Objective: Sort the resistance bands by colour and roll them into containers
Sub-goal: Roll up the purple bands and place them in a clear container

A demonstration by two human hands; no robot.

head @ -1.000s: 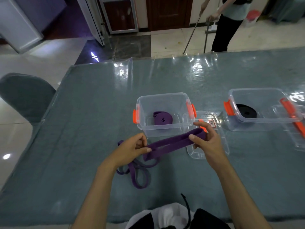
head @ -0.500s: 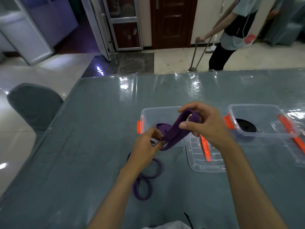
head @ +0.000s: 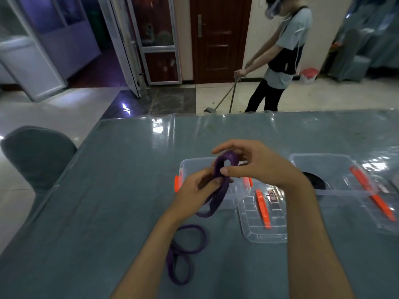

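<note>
Both my hands hold a purple resistance band (head: 220, 190) above the near clear container (head: 190, 167) with orange latches. My right hand (head: 252, 165) pinches the band's curled upper end between thumb and fingers. My left hand (head: 198, 190) grips the band just below that curl. The band's loose tail hangs down to the table, where it lies in loops (head: 183, 251). A second clear container (head: 330, 171) to the right holds a rolled black band (head: 315, 181).
A clear lid (head: 259, 225) with an orange clip lies beside the near container, and another lid (head: 380, 203) lies right of the far one. A grey chair (head: 36, 156) stands at the table's left edge. A person sweeps the floor beyond the table.
The band was stretched flat between my hands; now its right end is curled over into a loop, and both hands have come together and risen. The camera has tilted up.
</note>
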